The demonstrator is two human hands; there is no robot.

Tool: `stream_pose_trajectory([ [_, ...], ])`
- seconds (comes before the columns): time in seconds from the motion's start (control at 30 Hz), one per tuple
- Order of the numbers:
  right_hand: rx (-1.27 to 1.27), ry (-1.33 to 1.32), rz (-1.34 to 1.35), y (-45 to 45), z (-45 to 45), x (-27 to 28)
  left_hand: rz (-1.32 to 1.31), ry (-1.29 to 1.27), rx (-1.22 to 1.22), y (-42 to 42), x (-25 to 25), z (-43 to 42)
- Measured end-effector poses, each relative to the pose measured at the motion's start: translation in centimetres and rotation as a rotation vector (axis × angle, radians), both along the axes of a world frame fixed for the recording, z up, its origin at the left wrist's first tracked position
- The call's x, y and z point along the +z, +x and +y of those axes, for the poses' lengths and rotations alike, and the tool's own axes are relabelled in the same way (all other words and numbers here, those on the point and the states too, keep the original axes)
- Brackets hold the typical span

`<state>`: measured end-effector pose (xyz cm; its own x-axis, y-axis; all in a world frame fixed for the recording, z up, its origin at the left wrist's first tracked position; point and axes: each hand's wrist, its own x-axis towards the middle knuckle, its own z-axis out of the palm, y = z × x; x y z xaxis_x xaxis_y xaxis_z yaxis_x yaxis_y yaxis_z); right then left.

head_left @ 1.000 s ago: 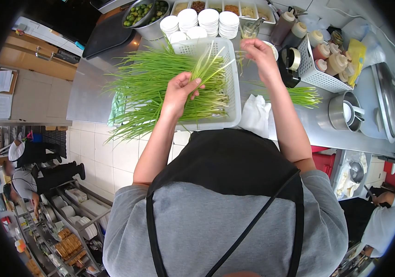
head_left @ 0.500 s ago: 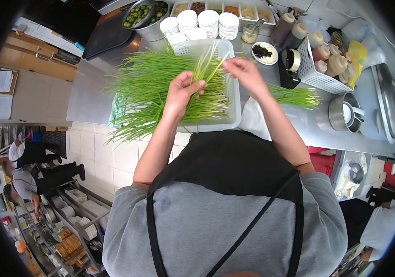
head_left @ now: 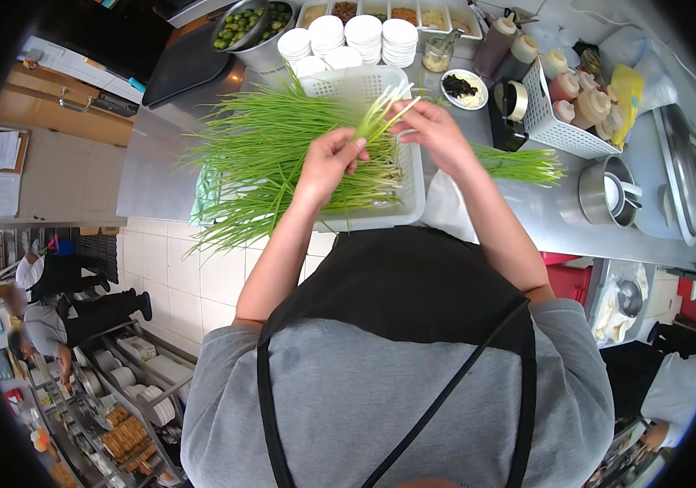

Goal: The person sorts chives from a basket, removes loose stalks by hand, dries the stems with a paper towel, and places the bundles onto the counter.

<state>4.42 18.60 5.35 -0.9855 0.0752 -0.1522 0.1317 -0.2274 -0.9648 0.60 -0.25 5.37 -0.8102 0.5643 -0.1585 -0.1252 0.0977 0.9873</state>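
the left hand is gripping a small bunch of green stalks, its thumb pressing across them and its fingers curling in from beneath, so that the grip is closing fully around the stalks. the bunch is slanting up out of the fist over the pale plastic basket, its whitish ends spreading toward the right hand. that hand is reaching in from the side with its fingers loosely bending, the thumb and forefinger coming up against the whitish ends (whether they are truly pinching a stalk, i cannot tell, since the tips and the ends are overlapping).

beneath the left hand a large heap of long green stalks is filling much of the basket, the leafy tips spilling over the far left side and the paler ends lying toward the right wall. a white cloth is lying just beside the basket, partly under the right forearm. past that forearm, another bundle of greens is resting on the steel counter. a small white dish of dark and pale food is standing beyond the right hand, near a glass jar.
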Motion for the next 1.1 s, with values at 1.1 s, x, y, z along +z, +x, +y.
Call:
stream_pose_trajectory([
  [1.1, -0.323, 0.023, 0.035, 12.5, 6.2, -4.5, 0.004, 0.156, 0.003, -0.8, 1.1, 0.8],
])
